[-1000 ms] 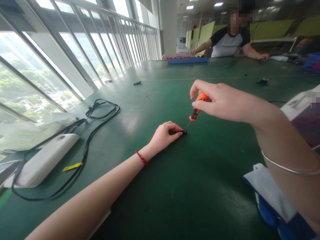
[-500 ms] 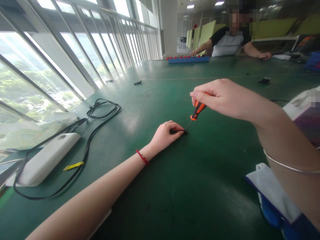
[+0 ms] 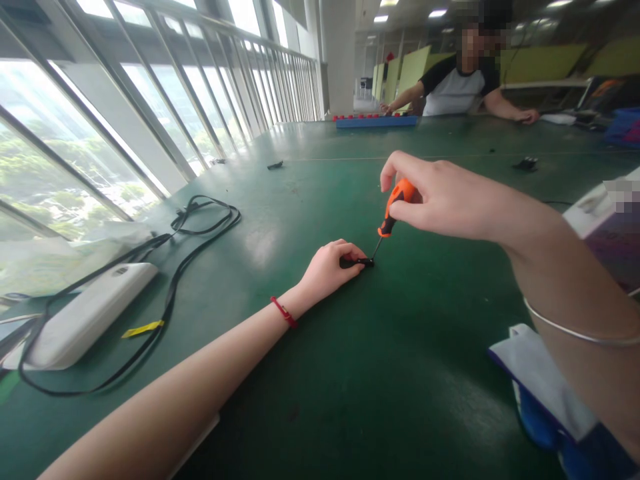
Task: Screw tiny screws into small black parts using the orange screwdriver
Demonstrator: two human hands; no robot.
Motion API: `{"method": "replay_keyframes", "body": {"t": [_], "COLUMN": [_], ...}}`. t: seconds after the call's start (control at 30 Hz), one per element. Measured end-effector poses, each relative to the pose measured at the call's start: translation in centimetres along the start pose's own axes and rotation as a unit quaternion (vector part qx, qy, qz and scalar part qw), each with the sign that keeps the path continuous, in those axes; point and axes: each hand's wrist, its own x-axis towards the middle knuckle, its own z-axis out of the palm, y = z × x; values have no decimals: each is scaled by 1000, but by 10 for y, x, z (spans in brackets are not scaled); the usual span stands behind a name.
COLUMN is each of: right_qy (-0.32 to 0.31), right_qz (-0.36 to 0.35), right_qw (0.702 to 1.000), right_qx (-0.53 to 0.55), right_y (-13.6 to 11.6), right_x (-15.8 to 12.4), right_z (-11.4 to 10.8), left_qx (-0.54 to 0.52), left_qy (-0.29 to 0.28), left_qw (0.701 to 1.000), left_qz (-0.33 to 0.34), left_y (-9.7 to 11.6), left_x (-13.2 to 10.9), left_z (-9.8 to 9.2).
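My right hand (image 3: pixel 435 197) grips the orange and black handle of a screwdriver (image 3: pixel 395 210), with the index finger lifted away from it. The screwdriver leans a little, and its thin shaft runs down to the end of a small black part (image 3: pixel 364 262). That part lies low against the green table (image 3: pixel 310 393), pinched in the fingers of my left hand (image 3: pixel 333 270). Much of the black part is hidden by these fingers, so its kind cannot be made out. The screwdriver's tip meets its right end.
At the left lie a white power strip (image 3: pixel 95 313) and a looped black cable (image 3: pixel 175 293) with a yellow tag. A blue and white packet (image 3: pixel 545 387) lies below my right forearm. Across the table, a person (image 3: pixel 457 87) sits behind a blue rack (image 3: pixel 376 122) with red pieces.
My right index finger has lifted and the grip on the screwdriver has shifted, showing more of its handle, which stands more upright. My left hand stays in place.
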Motion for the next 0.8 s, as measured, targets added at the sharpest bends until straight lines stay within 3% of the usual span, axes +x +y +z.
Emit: {"method": "replay_keyframes", "body": {"t": [0.8], "right_qy": [2], "right_qz": [-4], "right_qw": [1000], "right_qx": [7], "right_y": [0], "right_x": [0], "right_z": [1], "left_qx": [14], "left_qy": [-3], "left_qw": [1000], "left_qz": [-3], "left_y": [1], "left_x": [0], "left_z": [0]}}
